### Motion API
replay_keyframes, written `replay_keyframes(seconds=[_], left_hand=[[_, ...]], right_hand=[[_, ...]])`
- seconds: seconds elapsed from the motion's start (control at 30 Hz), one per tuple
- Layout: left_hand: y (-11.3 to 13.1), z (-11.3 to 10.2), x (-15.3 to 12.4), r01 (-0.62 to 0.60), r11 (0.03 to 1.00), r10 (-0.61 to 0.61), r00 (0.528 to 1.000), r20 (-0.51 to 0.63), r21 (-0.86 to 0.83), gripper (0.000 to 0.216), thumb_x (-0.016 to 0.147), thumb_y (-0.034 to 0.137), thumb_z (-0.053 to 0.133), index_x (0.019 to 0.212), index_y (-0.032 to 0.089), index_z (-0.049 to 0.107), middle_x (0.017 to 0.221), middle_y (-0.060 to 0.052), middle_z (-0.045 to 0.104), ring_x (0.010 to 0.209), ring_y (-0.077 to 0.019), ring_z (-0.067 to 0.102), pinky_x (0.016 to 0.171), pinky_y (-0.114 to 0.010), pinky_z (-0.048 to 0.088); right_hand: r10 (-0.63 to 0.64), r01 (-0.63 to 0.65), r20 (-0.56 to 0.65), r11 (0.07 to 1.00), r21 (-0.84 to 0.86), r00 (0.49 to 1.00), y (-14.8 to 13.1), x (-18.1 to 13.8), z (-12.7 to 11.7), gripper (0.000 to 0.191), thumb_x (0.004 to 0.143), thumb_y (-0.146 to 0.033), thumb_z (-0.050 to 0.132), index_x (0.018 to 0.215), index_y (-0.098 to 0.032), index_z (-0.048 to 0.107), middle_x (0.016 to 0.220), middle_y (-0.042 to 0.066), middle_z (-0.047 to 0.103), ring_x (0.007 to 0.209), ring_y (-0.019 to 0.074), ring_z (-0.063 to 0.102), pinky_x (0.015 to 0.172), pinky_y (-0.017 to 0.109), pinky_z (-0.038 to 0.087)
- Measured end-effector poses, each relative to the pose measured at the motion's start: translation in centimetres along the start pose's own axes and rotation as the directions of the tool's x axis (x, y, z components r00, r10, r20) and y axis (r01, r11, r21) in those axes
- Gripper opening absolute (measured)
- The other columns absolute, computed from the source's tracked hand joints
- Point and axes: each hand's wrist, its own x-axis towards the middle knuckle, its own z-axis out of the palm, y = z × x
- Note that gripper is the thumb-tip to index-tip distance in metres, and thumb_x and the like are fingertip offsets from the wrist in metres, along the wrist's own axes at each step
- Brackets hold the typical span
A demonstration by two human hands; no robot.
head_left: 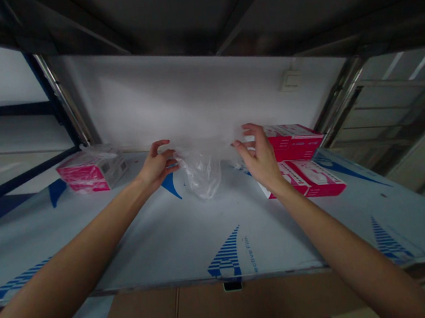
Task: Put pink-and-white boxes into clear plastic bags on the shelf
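Near the front edge of my desk [160, 237], the protective film carries blue letters running sideways that read "ective Film" [251, 255], with the start cut off, just right of a striped blue logo [226, 255]. Print on the pink boxes [307, 173] far right and the wrapped pink box [90, 171] far left is too blurred to read.

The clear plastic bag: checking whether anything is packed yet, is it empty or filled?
Empty, it seems: the bag hangs limp and see-through between the left hand and right hand, nothing pink inside.
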Motion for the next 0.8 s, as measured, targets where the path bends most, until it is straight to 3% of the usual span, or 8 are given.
replay_keyframes(seconds=[0.1,0.17,0.27,0.4,0.5,0.57,0.63,0.8], left_hand=[[-0.3,-0.1,0.3,-0.004,1.000,0.004,1.000,0.003,-0.025,0.044,0.074,0.011,0.066,0.113,0.028,0.052,0.084,0.001,0.066,0.064,-0.0139,0.066,0.060,-0.027,0.055],[-0.5,-0.2,0.6,0.002,0.998,-0.002,1.000,-0.004,-0.061,0.043,0.077,0.016,0.068,0.116,0.028,0.053,0.088,-0.001,0.066,0.068,-0.0146,0.067,0.061,-0.028,0.055],[-0.5,-0.5,0.8,-0.001,0.995,0.008,0.998,0.069,-0.104,0.059,0.080,0.028,0.072,0.133,0.033,0.047,0.105,-0.003,0.066,0.081,-0.0173,0.070,0.069,-0.032,0.058],[-0.1,-0.9,0.3,-0.188,0.973,0.141,0.944,0.297,0.137,0.093,0.074,0.033,0.082,0.150,0.046,0.031,0.137,-0.007,0.057,0.118,-0.0247,0.064,0.086,-0.038,0.059],[0.3,-0.8,-0.8,-0.432,0.808,0.212,0.848,0.486,0.400,0.105,0.058,0.030,0.093,0.150,0.041,0.043,0.162,-0.011,0.030,0.137,-0.0376,0.048,0.089,-0.044,0.060],[0.3,-0.4,-1.7,-0.548,0.686,0.230,0.788,0.571,0.479,0.104,0.052,0.030,0.095,0.146,0.036,0.051,0.168,-0.009,0.013,0.139,-0.0443,0.043,0.085,-0.043,0.062],[0.1,0.2,-2.3,-0.588,0.627,0.275,0.781,0.560,0.512,0.096,0.054,0.034,0.095,0.142,0.033,0.057,0.169,-0.008,0.008,0.132,-0.0442,0.050,0.075,-0.036,0.065],[-0.7,1.0,-2.6,-0.537,0.633,0.413,0.843,0.343,0.558,0.072,0.073,0.038,0.085,0.139,0.033,0.058,0.165,-0.009,0.025,0.107,-0.0302,0.069,0.060,-0.023,0.062]], right_hand=[[0.113,-0.115,0.338,0.993,-0.013,0.934,0.0,-0.8,0.4,0.047,0.094,-0.051,0.055,0.137,-0.032,0.048,0.079,0.000,0.069,0.072,0.0191,0.070,0.072,0.041,0.060],[0.096,-0.133,0.485,0.990,0.043,0.869,0.4,-1.5,1.1,0.067,0.087,-0.045,0.068,0.146,-0.033,0.039,0.083,0.000,0.072,0.081,0.0212,0.072,0.079,0.044,0.060],[-0.004,-0.131,0.564,0.971,0.199,0.826,1.0,-2.3,2.2,0.087,0.077,-0.031,0.079,0.150,-0.033,0.032,0.086,-0.002,0.071,0.086,0.0192,0.071,0.088,0.046,0.059],[0.042,-0.221,0.477,0.919,0.325,0.878,1.5,-2.3,3.1,0.047,0.078,-0.027,0.075,0.122,-0.030,0.059,0.079,-0.006,0.062,0.075,0.0134,0.068,0.080,0.038,0.061],[0.125,-0.267,0.344,0.875,0.404,0.930,1.5,-2.0,3.2,0.042,0.079,-0.029,0.074,0.118,-0.032,0.057,0.084,-0.006,0.060,0.068,0.0114,0.066,0.069,0.033,0.062],[0.119,-0.226,0.266,0.878,0.422,0.957,1.4,-1.8,3.2,0.044,0.080,-0.028,0.073,0.119,-0.032,0.054,0.084,-0.007,0.060,0.066,0.0112,0.065,0.067,0.032,0.062],[0.096,-0.178,0.212,0.894,0.412,0.973,1.4,-1.7,3.1,0.044,0.080,-0.027,0.073,0.119,-0.032,0.052,0.083,-0.006,0.060,0.067,0.0112,0.064,0.069,0.032,0.062],[0.146,-0.204,0.162,0.871,0.446,0.976,1.7,-1.8,3.1,0.047,0.083,-0.029,0.071,0.124,-0.035,0.050,0.087,-0.006,0.056,0.075,0.0112,0.064,0.071,0.030,0.063]])
